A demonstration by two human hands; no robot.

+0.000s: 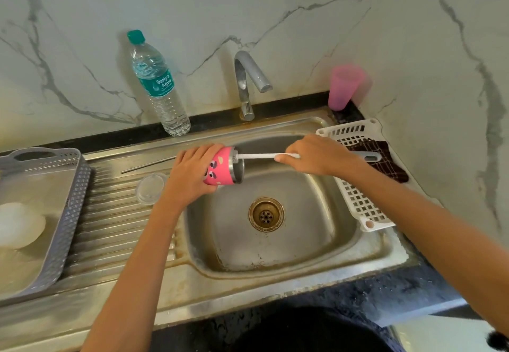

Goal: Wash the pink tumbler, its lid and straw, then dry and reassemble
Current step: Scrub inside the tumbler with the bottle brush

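Item: pink tumbler, sideways over sink, left hand fingers curled round it. Tool: brush, pinched by right hand, head inside the mouth. Also: lid, straw, just left of those fingers. Advice: steady the grip, twist to the base.

The pink tumbler, cartoon face and steel rim, is tipped sideways over the sink, mouth to the right; its clear round lid lies flat on the ribbed drainboard; the thin metal straw lies just behind it
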